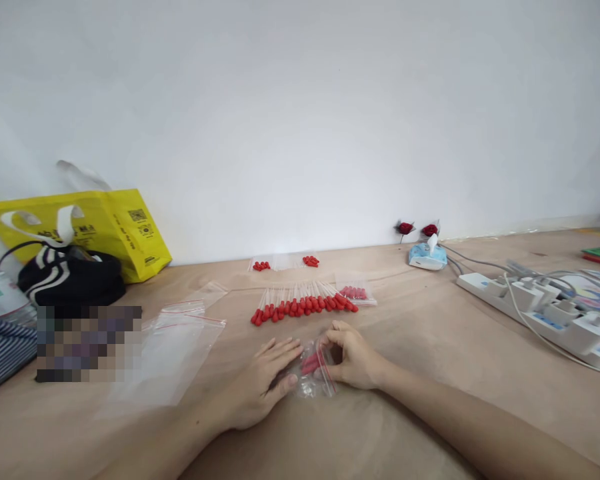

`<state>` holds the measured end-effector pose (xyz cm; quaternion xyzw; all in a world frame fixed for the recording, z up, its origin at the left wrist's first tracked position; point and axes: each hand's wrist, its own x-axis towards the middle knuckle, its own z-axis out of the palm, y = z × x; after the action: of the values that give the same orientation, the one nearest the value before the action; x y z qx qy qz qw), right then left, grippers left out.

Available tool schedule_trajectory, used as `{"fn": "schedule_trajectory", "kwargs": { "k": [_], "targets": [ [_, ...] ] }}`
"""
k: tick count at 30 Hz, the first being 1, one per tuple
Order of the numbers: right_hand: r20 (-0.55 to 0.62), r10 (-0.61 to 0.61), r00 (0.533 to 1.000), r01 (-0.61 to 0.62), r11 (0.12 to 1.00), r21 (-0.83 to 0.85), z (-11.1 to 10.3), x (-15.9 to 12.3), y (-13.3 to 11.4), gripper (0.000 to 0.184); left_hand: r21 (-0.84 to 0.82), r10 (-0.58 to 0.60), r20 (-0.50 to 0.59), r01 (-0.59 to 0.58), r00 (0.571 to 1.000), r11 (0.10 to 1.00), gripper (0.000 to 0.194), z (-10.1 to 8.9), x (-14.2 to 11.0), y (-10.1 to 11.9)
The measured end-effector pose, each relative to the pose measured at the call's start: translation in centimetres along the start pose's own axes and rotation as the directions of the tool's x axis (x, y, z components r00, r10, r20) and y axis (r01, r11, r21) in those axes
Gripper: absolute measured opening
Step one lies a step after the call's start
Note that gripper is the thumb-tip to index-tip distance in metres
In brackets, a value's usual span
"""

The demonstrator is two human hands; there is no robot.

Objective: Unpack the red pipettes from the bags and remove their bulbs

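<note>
Brown tabletop [415, 320] along white wall [300, 133], right hand [353, 359] with clear bag [309, 385] in grip, left hand [269, 377], grip wide

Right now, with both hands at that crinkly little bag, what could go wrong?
Red pieces might slide out of the clear little bag if its zip is open; I can't tell if it's sealed.

The right hand is close to the row of red-tipped sticks, so a bump could mess up the line.

The flat clear bags lie beside the left arm, which could drag them out of place.
</note>
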<state>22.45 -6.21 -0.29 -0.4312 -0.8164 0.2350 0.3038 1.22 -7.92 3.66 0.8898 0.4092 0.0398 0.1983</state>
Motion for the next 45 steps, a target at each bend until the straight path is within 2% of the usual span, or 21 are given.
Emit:
{"fn": "schedule_trajectory", "kwargs": {
  "k": [5,9,13,16,18,21,25,27,29,32,36,38,40,42,43,44,45],
  "targets": [
    [0.045,-0.025,0.999,0.026,0.999,-0.025,0.0,-0.2,-0.1,0.043,0.017,0.003,0.024,-0.004,1.000,1.000,0.047,0.1,0.0,0.0],
    [0.055,-0.014,0.998,0.014,1.000,0.002,0.3,-0.2,-0.4,0.025,0.028,0.029,0.032,-0.030,0.999,0.999,0.049,0.2,0.0,-0.3],
    [0.023,0.004,1.000,-0.005,0.998,0.059,-0.2,-0.4,-0.1,0.021,0.051,0.036,0.060,-0.039,0.998,0.998,0.052,0.2,-0.2,-0.6],
    [0.052,0.051,0.997,-0.058,0.986,0.155,-1.2,-0.6,0.7,0.020,0.062,0.044,0.075,-0.049,0.996,0.997,0.050,-0.1,-0.4,-0.7],
    [0.136,0.089,0.987,-0.129,0.938,0.323,-2.0,-0.7,1.2,0.019,0.066,0.042,0.089,-0.048,0.995,0.997,0.047,-0.4,-0.6,-0.8],
    [0.269,0.107,0.957,-0.244,0.797,0.552,-2.6,-0.7,2.0,0.026,0.073,0.022,0.098,-0.030,0.995,0.997,0.045,-0.5,-0.7,-1.0],
    [0.309,0.184,0.933,-0.354,0.618,0.702,-2.2,-0.6,2.2,0.054,0.112,0.036,0.082,-0.045,0.996,0.993,0.054,-0.2,-0.8,-1.4],
    [0.313,0.199,0.929,-0.369,0.583,0.724,-1.8,-0.5,2.1,0.058,0.132,0.024,0.068,-0.033,0.997,0.991,0.058,0.0,-0.8,-1.5],
    [0.304,0.225,0.926,-0.377,0.609,0.698,-1.6,-0.3,2.1,0.045,0.153,-0.010,0.057,0.001,0.998,0.988,0.062,0.0,-0.7,-1.5],
    [0.228,0.301,0.926,-0.376,0.682,0.628,-2.5,0.0,2.6,0.033,0.177,-0.049,0.057,0.039,0.997,0.983,0.070,-0.1,-0.7,-1.4],
    [0.042,0.360,0.932,-0.307,0.721,0.622,-5.5,0.3,3.7,0.028,0.127,-0.052,0.034,0.047,0.998,0.991,0.070,-0.2,-1.1,-1.5],
    [-0.135,0.375,0.917,-0.211,0.744,0.635,-6.5,0.4,3.7,0.025,0.035,-0.084,-0.074,0.086,0.994,0.996,0.062,-0.2,-1.0,-1.5],
    [-0.377,0.366,0.851,-0.087,0.806,0.586,-6.6,0.5,3.1,0.022,-0.123,-0.141,-0.236,0.115,0.961,0.986,0.050,-0.3,-0.6,-1.3],
    [-0.585,0.251,0.771,0.023,0.907,0.421,-5.5,0.6,2.0,0.019,-0.363,-0.242,-0.319,0.118,0.916,0.924,0.040,-0.5,0.4,-0.7],
    [-0.631,0.128,0.765,0.080,0.954,0.290,-4.6,0.6,1.3,0.017,-0.509,-0.307,-0.301,0.121,0.903,0.853,0.037,-0.5,1.0,-0.3],
    [-0.641,-0.044,0.767,0.156,0.980,0.119,-3.7,0.6,0.6,0.015,-0.657,-0.373,-0.243,0.131,0.895,0.742,0.035,-0.6,1.6,0.2],
    [-0.600,-0.231,0.766,0.246,0.968,-0.059,-2.7,0.6,-0.2,0.014,-0.787,-0.424,-0.158,0.146,0.892,0.600,0.033,-0.6,2.2,0.7]
  ]
}}
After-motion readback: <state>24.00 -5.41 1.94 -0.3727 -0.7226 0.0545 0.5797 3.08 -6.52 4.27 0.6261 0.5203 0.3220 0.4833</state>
